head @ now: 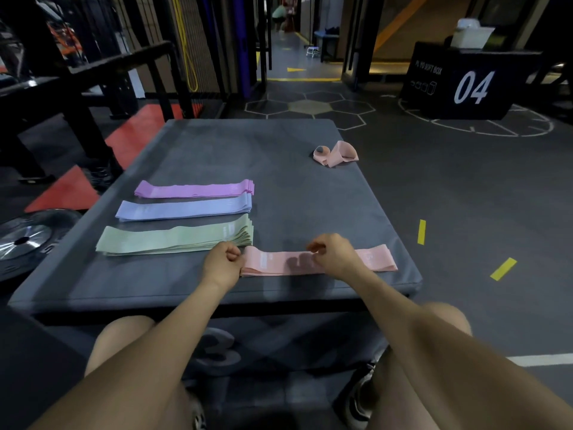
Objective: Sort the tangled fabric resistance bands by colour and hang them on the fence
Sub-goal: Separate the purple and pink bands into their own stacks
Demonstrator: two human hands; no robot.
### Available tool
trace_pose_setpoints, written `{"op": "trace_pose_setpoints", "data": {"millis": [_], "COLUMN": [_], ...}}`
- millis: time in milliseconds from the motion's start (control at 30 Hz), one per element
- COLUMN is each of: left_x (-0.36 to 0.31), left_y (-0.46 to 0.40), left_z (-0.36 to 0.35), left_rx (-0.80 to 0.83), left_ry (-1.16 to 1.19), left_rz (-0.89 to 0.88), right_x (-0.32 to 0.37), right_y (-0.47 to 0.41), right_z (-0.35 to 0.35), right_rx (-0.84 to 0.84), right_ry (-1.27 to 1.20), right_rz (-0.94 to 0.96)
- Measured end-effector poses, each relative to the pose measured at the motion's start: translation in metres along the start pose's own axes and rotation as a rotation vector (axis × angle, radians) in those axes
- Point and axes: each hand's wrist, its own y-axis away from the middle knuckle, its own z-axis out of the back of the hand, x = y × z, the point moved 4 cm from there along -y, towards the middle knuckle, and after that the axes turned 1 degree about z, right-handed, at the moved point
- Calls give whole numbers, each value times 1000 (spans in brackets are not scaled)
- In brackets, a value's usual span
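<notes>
Four flat stacks of fabric resistance bands lie sorted on the grey padded table point(198, 144): a purple stack point(193, 190) farthest, a pale blue stack point(183, 210) next, a green stack point(173, 238) nearer, and a pink stack point(310, 262) at the near edge to the right. The left hand point(221, 263) has its grip curled at the pink stack's left end, seemingly pinching it; the right hand point(333, 254) hovers over the middle, fingers loosely curled, and whether it has hold of the fabric I cannot tell. To do this step well, square the pink ends flush, press the layers flat, then fetch the two loose, twisted pink bands point(336, 154) lying well apart at the far right. The bands look thin, soft and limp, apt to slide.
</notes>
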Motion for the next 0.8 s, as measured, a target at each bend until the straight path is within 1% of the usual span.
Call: {"op": "trace_pose_setpoints", "data": {"millis": [67,133,367,533,700,800], "left_x": [4,6,4,-3,-9,-13], "left_y": [0,1,2,5,6,3], "left_z": [-1,-1,2,0,-3,-2], "left_rx": [26,48,-1,-3,16,18], "left_ry": [2,-16,-98,-120,-121,-147], "left_rz": [25,42,-22,-62,-38,-54], "right_x": [6,9,14,14,12,13], "right_y": [-2,-5,-4,-5,-5,-6], "right_z": [-10,-16,-22,-21,-22,-20], "right_rx": [53,65,42,33,39,28], "right_ry": [24,34,71,61,25,13], "right_rz": [13,10,42,42,32,39]}}
